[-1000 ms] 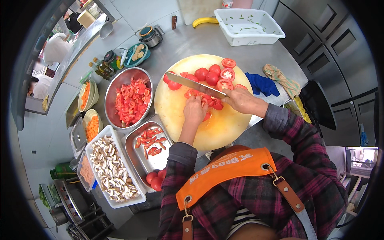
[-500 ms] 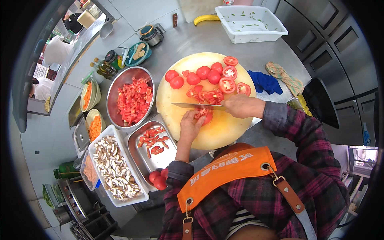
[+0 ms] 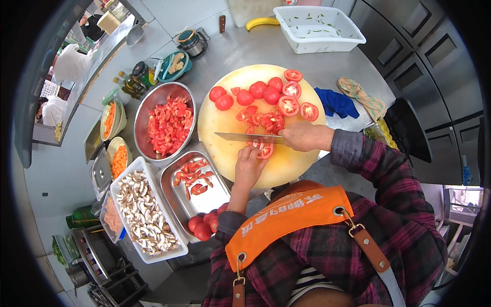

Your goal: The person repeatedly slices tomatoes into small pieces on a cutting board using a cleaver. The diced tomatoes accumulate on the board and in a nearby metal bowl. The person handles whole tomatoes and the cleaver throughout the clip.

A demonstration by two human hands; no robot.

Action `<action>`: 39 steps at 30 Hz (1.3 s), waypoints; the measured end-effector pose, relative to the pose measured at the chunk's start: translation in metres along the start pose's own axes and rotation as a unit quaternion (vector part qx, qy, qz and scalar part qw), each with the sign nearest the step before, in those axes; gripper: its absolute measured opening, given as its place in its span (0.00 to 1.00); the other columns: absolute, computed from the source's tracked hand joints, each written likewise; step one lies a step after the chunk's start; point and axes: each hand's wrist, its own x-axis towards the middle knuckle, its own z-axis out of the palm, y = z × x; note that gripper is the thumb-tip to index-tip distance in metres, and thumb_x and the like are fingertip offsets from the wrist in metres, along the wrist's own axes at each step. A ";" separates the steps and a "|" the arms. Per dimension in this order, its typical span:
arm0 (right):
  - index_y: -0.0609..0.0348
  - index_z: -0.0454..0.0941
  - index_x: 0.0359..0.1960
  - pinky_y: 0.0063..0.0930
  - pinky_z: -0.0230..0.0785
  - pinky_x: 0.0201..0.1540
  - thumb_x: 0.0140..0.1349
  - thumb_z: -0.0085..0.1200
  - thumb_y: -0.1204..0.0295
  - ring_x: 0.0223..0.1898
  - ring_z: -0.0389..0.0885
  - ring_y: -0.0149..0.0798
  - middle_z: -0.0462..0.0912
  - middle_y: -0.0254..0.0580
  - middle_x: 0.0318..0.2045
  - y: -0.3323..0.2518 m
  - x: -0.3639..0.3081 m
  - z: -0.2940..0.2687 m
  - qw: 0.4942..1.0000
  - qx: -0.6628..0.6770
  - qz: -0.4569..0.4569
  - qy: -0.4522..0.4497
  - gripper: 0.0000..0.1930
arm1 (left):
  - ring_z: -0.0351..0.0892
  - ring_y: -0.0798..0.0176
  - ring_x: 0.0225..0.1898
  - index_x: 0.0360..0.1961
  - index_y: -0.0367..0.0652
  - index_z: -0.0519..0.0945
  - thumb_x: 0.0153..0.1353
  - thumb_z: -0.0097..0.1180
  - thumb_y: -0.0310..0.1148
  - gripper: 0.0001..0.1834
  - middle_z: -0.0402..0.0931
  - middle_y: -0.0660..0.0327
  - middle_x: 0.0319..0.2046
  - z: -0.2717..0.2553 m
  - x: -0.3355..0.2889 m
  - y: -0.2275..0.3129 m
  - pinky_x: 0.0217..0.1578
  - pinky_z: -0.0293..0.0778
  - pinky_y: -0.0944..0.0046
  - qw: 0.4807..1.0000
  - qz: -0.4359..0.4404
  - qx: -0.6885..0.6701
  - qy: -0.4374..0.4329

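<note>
My right hand (image 3: 306,136) is wrapped round the handle of a kitchen knife, its blade (image 3: 245,137) pointing left over a round yellowish chopping board (image 3: 286,171). Just in front of the blade, my left hand (image 3: 249,165) has its fingers curled onto a piece of cut tomato (image 3: 264,149) and holds it down. Chopped tomato (image 3: 271,121) lies in a heap beyond the blade. Farther back on the board sit several tomato halves (image 3: 258,89), some cut face up, such as the one at the right (image 3: 309,111).
Left of the board stand a steel bowl of diced tomato (image 3: 171,128), a steel tray (image 3: 204,201) with tomato wedges and whole tomatoes (image 3: 202,232), and a white tub of sliced mushrooms (image 3: 148,215). Behind are a banana (image 3: 262,22) and a white bin (image 3: 327,46); a blue cloth (image 3: 336,104) lies right.
My left hand has shifted slightly right and nearer to me on the tomato. The knife stays close to the same place, its blade still by the fingers.
</note>
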 end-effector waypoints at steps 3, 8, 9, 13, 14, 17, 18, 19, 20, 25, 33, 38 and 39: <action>0.67 0.77 0.37 0.48 0.73 0.39 0.59 0.46 0.75 0.38 0.82 0.57 0.82 0.58 0.33 -0.014 0.008 0.016 0.999 0.013 0.012 0.036 0.10 | 0.73 0.49 0.45 0.39 0.40 0.78 0.41 0.71 0.28 0.21 0.74 0.55 0.42 0.011 -0.003 0.000 0.45 0.73 0.55 1.000 -0.007 0.015 0.017; 0.66 0.77 0.38 0.48 0.74 0.38 0.58 0.46 0.75 0.37 0.83 0.56 0.82 0.57 0.32 -0.008 0.008 0.006 0.995 -0.021 -0.045 0.085 0.10 | 0.73 0.50 0.44 0.37 0.42 0.79 0.42 0.70 0.26 0.18 0.74 0.56 0.40 0.018 -0.003 0.008 0.44 0.74 0.55 0.997 -0.027 0.030 0.061; 0.66 0.76 0.39 0.48 0.74 0.38 0.58 0.46 0.75 0.37 0.83 0.56 0.82 0.57 0.32 -0.001 0.003 0.000 0.997 -0.036 -0.042 0.060 0.10 | 0.73 0.50 0.44 0.37 0.42 0.79 0.42 0.70 0.26 0.18 0.74 0.56 0.39 0.020 -0.003 0.009 0.44 0.73 0.55 0.997 -0.027 0.032 0.060; 0.66 0.75 0.42 0.47 0.74 0.38 0.59 0.45 0.76 0.38 0.83 0.55 0.82 0.57 0.32 0.002 -0.008 0.000 0.998 -0.070 0.001 0.002 0.12 | 0.72 0.50 0.44 0.36 0.43 0.79 0.42 0.69 0.26 0.17 0.74 0.57 0.38 0.025 0.004 0.013 0.44 0.73 0.55 0.997 -0.034 0.036 0.059; 0.66 0.76 0.41 0.48 0.74 0.38 0.58 0.45 0.76 0.37 0.83 0.55 0.82 0.57 0.31 -0.002 -0.007 0.006 0.998 -0.063 0.001 0.018 0.11 | 0.72 0.50 0.43 0.36 0.43 0.79 0.42 0.69 0.25 0.17 0.73 0.57 0.38 0.025 0.005 0.014 0.44 0.73 0.55 0.997 -0.038 0.033 0.060; 0.67 0.77 0.39 0.48 0.74 0.37 0.57 0.46 0.77 0.37 0.83 0.55 0.82 0.57 0.30 -0.013 0.001 0.017 0.995 -0.036 -0.028 0.092 0.10 | 0.72 0.50 0.44 0.37 0.42 0.79 0.43 0.68 0.25 0.17 0.74 0.56 0.38 0.025 0.005 0.015 0.44 0.73 0.55 0.997 -0.035 0.042 0.050; 0.67 0.77 0.39 0.48 0.74 0.36 0.57 0.46 0.77 0.37 0.83 0.55 0.82 0.57 0.30 -0.013 0.003 0.016 0.995 -0.030 -0.036 0.091 0.11 | 0.72 0.50 0.44 0.37 0.42 0.79 0.43 0.68 0.24 0.17 0.74 0.56 0.38 0.024 0.004 0.014 0.44 0.73 0.55 0.997 -0.025 0.031 0.059; 0.68 0.77 0.39 0.48 0.74 0.36 0.57 0.46 0.77 0.37 0.83 0.55 0.82 0.57 0.30 -0.013 0.004 0.014 0.997 -0.027 -0.020 0.073 0.11 | 0.72 0.49 0.44 0.37 0.42 0.79 0.43 0.68 0.24 0.17 0.74 0.56 0.38 0.023 0.002 0.014 0.44 0.73 0.55 0.998 -0.014 0.017 0.064; 0.68 0.76 0.39 0.48 0.74 0.36 0.58 0.46 0.76 0.36 0.83 0.55 0.82 0.57 0.30 -0.009 0.003 0.009 0.996 -0.026 -0.043 0.079 0.11 | 0.72 0.49 0.44 0.37 0.42 0.79 0.43 0.68 0.24 0.17 0.74 0.56 0.38 0.022 0.002 0.012 0.43 0.73 0.55 0.997 -0.001 0.003 0.072; 0.68 0.75 0.39 0.48 0.74 0.37 0.58 0.45 0.76 0.36 0.83 0.56 0.82 0.56 0.30 0.004 -0.008 0.001 0.998 -0.051 -0.030 -0.016 0.11 | 0.73 0.49 0.42 0.35 0.42 0.79 0.46 0.66 0.24 0.13 0.74 0.56 0.37 0.025 0.000 0.008 0.42 0.73 0.55 0.997 0.000 0.006 0.075; 0.66 0.77 0.33 0.45 0.74 0.34 0.59 0.46 0.73 0.33 0.84 0.53 0.82 0.55 0.26 0.003 0.012 0.019 0.996 0.013 -0.053 0.072 0.09 | 0.73 0.50 0.40 0.35 0.44 0.80 0.49 0.64 0.24 0.11 0.74 0.58 0.35 0.024 -0.001 0.008 0.40 0.74 0.55 0.996 -0.002 0.019 0.086; 0.70 0.79 0.33 0.46 0.73 0.35 0.60 0.49 0.68 0.33 0.83 0.55 0.82 0.59 0.26 0.008 0.005 0.008 0.995 0.079 0.035 -0.051 0.14 | 0.73 0.52 0.39 0.33 0.45 0.80 0.51 0.63 0.25 0.08 0.74 0.59 0.34 0.024 -0.002 0.010 0.40 0.74 0.56 0.997 -0.005 0.020 0.069; 0.71 0.78 0.33 0.46 0.74 0.35 0.61 0.50 0.67 0.33 0.83 0.56 0.81 0.60 0.27 0.003 0.005 0.014 0.997 0.081 0.016 -0.001 0.14 | 0.73 0.51 0.39 0.33 0.44 0.80 0.50 0.64 0.25 0.08 0.74 0.58 0.34 0.024 -0.002 0.011 0.40 0.73 0.56 0.997 -0.002 0.017 0.074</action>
